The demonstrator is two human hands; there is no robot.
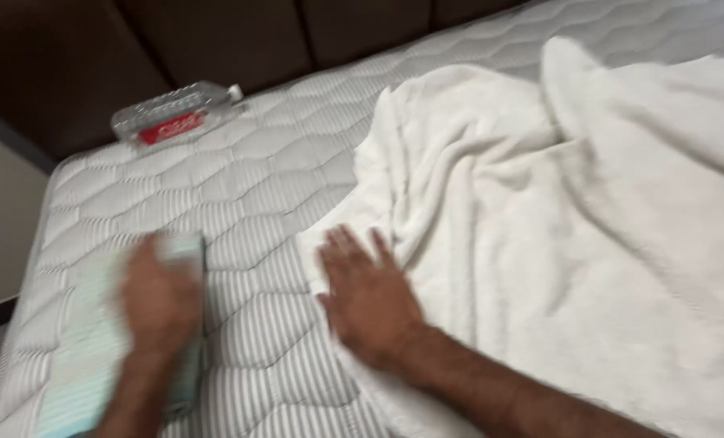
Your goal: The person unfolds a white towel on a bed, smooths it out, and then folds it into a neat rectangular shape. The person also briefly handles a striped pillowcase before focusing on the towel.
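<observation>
Seen from the head camera, a bare mattress (256, 170) with a grey-and-white quilted cover, stitched in hexagons over fine stripes, fills most of the frame, with a dark padded headboard (216, 40) across the top. A thick white fleece blanket (557, 227), soft and rumpled into deep folds, covers the right half of the frame and reaches to the lower centre. In the upper left, a clear plastic bottle (175, 118) with a red label and white cap lies on its side on the mattress near the headboard. At the lower left lies a flat, pale green folded cloth (86, 349), blurred.

The right hand (370, 300) lies palm down at the lower centre, fingers spread and straight, pressing flat on the blanket's left edge; its grip is apart, clamped on nothing. The left hand (159, 304) rests on top of the pale green cloth, smeared by motion blur, so I cannot tell how its grip stands.
</observation>
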